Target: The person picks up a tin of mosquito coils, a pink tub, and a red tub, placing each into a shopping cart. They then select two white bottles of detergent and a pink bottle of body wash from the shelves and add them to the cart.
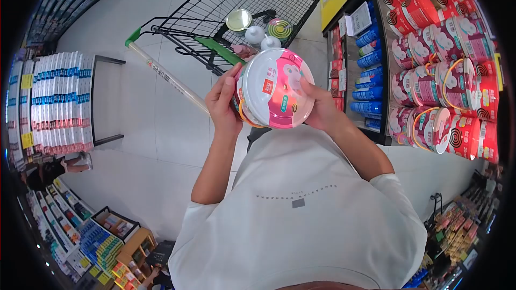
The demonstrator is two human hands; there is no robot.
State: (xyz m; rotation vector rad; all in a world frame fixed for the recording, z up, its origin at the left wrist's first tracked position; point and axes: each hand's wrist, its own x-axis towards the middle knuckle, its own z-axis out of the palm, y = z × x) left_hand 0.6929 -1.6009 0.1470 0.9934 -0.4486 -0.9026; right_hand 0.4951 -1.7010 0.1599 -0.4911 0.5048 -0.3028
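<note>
Between my two hands is a round mosquito coil tub (274, 88) with a pink-and-white lid, a cartoon animal and a small spiral printed on it. The lid is tilted up towards me, and an orange carry strap hangs at its lower left. My left hand (223, 99) is closed round the left side, with some fingers hidden behind. On the opposite side my right hand (321, 106) grips it, thumb resting on the lid edge. Just beyond stands a wire shopping cart (207, 13) with green corners, holding round containers (238, 20) and white-topped bottles (255, 35).
On the right, a shelf holds stacked pink tubs (432, 83), red tubs (414, 13) and blue cans (368, 94). Stacked white boxes (62, 102) stand on the left. The cart's push bar (169, 78) crosses in front. Another person (48, 174) is at far left.
</note>
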